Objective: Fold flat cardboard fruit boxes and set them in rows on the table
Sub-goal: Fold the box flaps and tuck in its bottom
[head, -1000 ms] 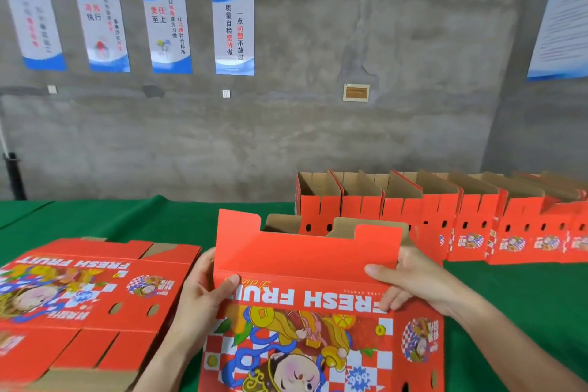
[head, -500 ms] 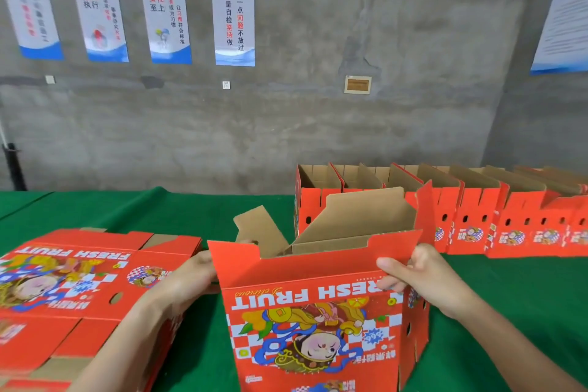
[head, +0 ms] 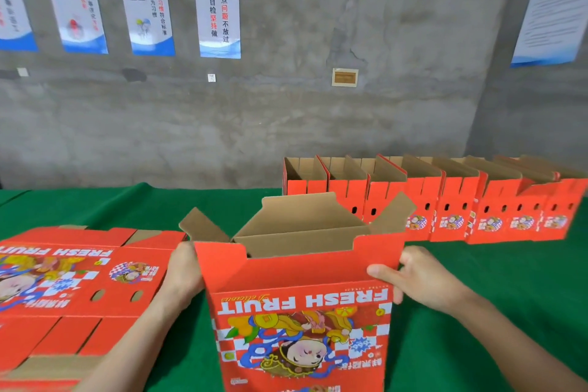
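Opened fruit box (head: pixel 302 312) upright over the green table (head: pixel 493 270), between flat stack (head: pixel 79 283) and folded row (head: pixel 445 200); right hand (head: pixel 423 280) pinches its right edge; left hand (head: pixel 186 270) at left edge, grip hidden.

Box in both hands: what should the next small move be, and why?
Probably fold the side flap inward over the open end. The box is squared up, gripped at its sides by the left hand and right hand, yet that flap and the others stick up unfolded. The print reads upside down, so this open end looks like the bottom, which needs closing.
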